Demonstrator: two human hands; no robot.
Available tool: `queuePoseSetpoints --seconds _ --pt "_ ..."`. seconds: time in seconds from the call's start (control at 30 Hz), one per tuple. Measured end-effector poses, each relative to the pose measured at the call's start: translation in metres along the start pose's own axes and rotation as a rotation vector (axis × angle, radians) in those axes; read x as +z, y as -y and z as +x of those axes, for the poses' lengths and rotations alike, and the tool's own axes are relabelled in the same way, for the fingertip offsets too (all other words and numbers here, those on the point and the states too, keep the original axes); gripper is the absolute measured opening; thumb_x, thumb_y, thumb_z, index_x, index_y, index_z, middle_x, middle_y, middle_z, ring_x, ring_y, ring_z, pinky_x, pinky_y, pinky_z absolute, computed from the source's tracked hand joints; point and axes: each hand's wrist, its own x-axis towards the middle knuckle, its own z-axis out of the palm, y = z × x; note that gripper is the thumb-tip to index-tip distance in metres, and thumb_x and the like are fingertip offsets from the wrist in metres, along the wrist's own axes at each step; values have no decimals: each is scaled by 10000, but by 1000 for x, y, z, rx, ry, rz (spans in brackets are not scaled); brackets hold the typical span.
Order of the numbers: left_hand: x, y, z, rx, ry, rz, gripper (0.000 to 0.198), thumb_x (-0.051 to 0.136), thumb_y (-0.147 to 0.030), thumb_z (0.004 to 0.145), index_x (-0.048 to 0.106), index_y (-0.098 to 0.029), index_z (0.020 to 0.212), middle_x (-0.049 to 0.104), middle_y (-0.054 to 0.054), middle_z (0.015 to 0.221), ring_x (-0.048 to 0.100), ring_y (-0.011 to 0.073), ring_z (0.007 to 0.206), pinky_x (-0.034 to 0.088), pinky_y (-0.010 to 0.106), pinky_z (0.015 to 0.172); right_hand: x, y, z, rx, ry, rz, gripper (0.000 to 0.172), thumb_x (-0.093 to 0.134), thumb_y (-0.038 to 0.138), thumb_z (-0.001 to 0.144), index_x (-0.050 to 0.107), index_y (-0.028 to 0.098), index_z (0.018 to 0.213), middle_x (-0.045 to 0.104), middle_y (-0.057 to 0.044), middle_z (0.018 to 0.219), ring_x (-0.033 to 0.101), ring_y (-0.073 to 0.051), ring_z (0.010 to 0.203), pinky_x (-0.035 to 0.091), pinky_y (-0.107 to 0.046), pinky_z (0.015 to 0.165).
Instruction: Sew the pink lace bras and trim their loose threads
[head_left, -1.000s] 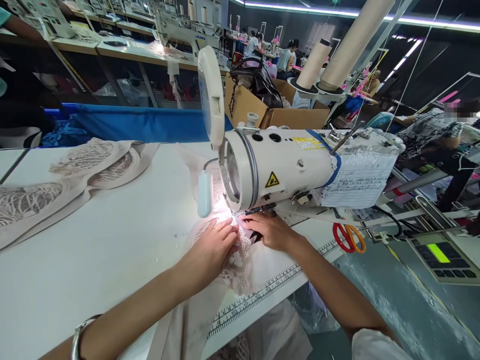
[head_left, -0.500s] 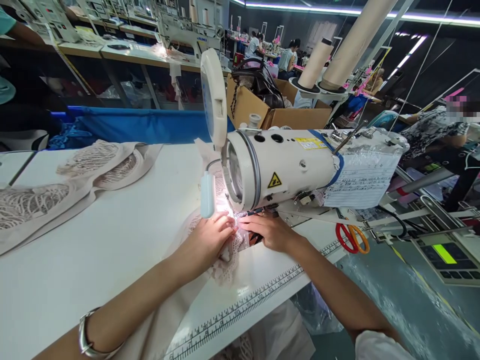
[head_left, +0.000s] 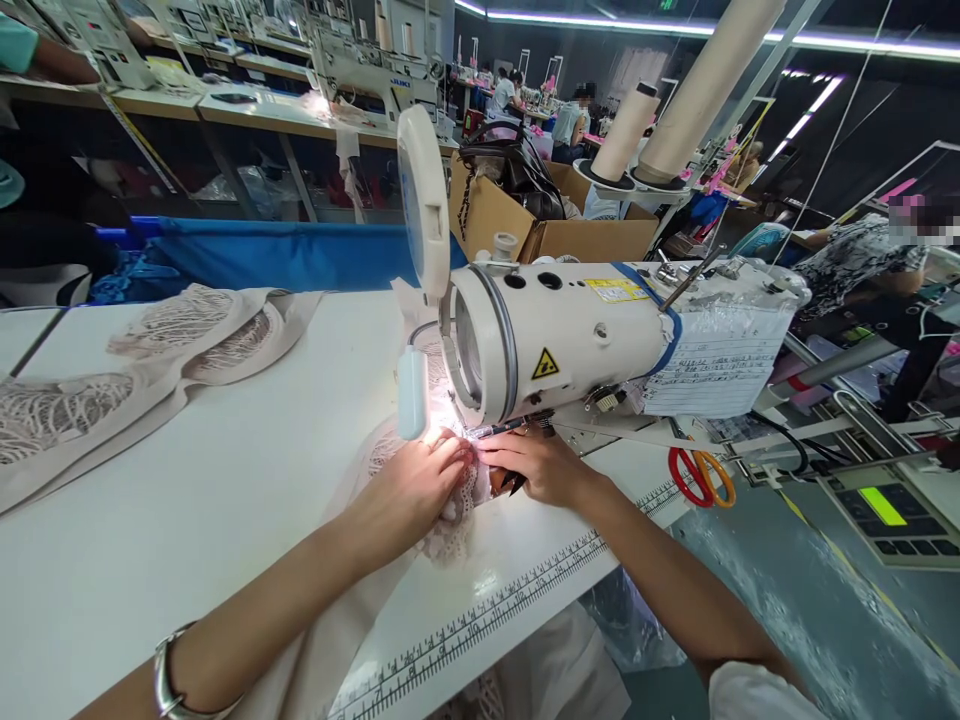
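A white sewing machine [head_left: 570, 335] stands on the white table [head_left: 225, 480], its lamp glaring onto the needle area. A beige lace-trimmed fabric piece [head_left: 450, 520] lies under the machine head. My left hand [head_left: 416, 485] lies flat on the lace just left of the needle, fingers stretched and pressed onto it. My right hand [head_left: 536, 465] rests on the fabric right of the needle, fingers curled down on the cloth, with a thin dark tool beside them. The needle itself is hidden by glare and fingers.
Several lace pieces [head_left: 150, 350] lie at the table's left. Red-and-orange scissors [head_left: 701, 478] lie right of the machine, near a control panel [head_left: 889, 510]. A cardboard box with a black bag [head_left: 525, 200] and thread cones [head_left: 637, 125] stand behind. Other people work at distant tables.
Both hands have slid toward the needle with the lace, which now bunches more closely under the machine head. The view shifted slightly.
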Motion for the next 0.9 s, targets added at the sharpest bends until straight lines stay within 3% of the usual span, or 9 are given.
queuePoseSetpoints --seconds 0.2,0.43,0.6,0.73,0.9 --pt "-2 2 -2 -44 94 55 310 564 -80 815 615 -177 1105 650 99 984 576 244 837 493 377 680 2 -1 -1 -18 20 -12 315 479 55 899 708 188 1069 730 -71 1151 641 -211 1092 514 -389 944" --pt "-1 1 1 -6 59 152 218 484 -78 866 647 -131 1000 654 143 1008 566 261 865 483 389 672 1 1 -2 27 77 -17 406 420 22 891 701 197 1126 711 -72 1189 621 -202 1125 516 -373 946" --pt "-2 1 1 -29 71 167 304 445 -73 885 630 -153 1113 665 127 998 564 242 807 461 369 630 1 1 -2 17 63 -28 404 417 10 889 694 196 1119 714 -68 1187 626 -194 1118 528 -351 910" --pt "-2 -2 2 -70 59 192 261 413 -130 949 639 -147 1079 662 144 1024 564 247 800 456 390 670 1 1 -2 5 52 -27 410 421 -7 863 692 186 1102 719 -60 1178 634 -199 1096 530 -360 897" --pt "0 -5 1 -92 45 200 287 362 -109 977 636 -143 1056 665 147 1057 581 286 975 432 426 786 3 0 -3 7 69 -10 365 443 26 886 686 198 1097 723 -67 1158 624 -203 1122 509 -379 956"
